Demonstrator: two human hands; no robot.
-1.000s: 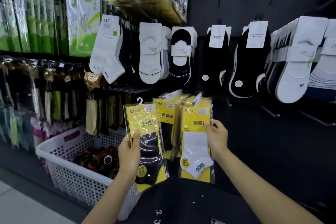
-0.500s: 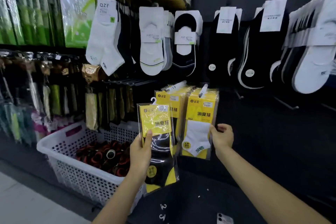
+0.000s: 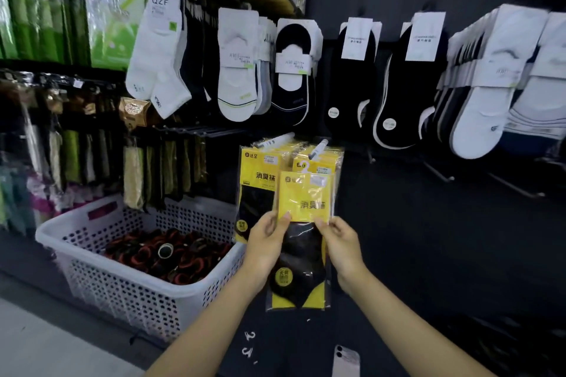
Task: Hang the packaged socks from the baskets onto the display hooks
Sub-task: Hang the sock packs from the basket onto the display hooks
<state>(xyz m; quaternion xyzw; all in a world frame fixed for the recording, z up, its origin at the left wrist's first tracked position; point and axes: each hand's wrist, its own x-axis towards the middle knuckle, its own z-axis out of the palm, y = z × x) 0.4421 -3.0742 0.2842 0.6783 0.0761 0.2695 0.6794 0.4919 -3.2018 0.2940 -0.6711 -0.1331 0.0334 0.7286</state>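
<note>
A yellow pack of black socks (image 3: 304, 202) with a small white hanger on top is held up in front of the right-hand display hook (image 3: 318, 148). My left hand (image 3: 266, 242) pinches its left edge and my right hand (image 3: 341, 242) pinches its right edge. Behind it hang several matching yellow packs (image 3: 258, 174) on two white-tipped hooks; the left hook (image 3: 275, 141) is beside it. The held pack's hanger sits just below the right hook's tip and covers the packs hanging there.
A white perforated basket (image 3: 101, 266) with red-and-black goods stands at lower left. White and black socks (image 3: 235, 70) hang above. Bare metal hooks (image 3: 438, 174) stick out at right. A phone (image 3: 346, 361) and loose small white hangers (image 3: 249, 343) lie on the dark surface below.
My left hand carried the black-sock pack right and up, in front of the right hook. My right hand let go of the hanging white-sock pack and took the held pack's right edge.
</note>
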